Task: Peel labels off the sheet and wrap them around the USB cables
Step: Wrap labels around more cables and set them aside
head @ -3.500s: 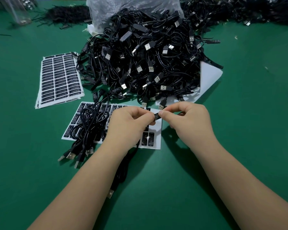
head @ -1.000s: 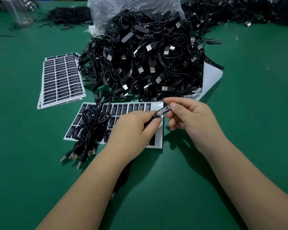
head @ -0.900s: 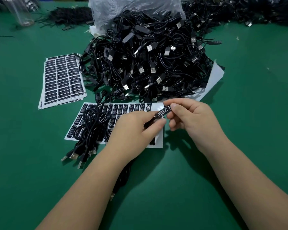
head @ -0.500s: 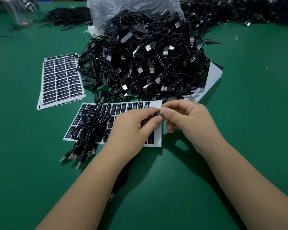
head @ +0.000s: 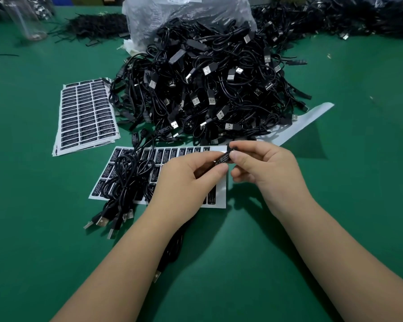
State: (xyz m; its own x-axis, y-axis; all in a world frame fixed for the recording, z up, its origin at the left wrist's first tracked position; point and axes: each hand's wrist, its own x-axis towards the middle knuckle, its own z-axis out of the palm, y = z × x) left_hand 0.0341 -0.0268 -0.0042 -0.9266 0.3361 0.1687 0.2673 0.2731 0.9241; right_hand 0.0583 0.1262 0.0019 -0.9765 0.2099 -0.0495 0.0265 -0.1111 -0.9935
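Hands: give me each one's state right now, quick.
Left hand: fingers pinch the labelled cable piece.
Right hand: thumb and forefinger pinch the same piece from the other end.

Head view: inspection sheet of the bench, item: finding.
Surface: green table, bare in places.
Job's things: label sheet partly used, under the hands; full label stack to its left; label on the held cable.
Clutter: empty backing sheet under the pile's right edge; clear bottle far left; plastic bag behind the pile.
Grippers: left hand and right hand both pinch the label with curled fingers.
Cables: big unlabelled pile; small bunch lying on the sheet.
Surroundings: more black cables along the far edge.
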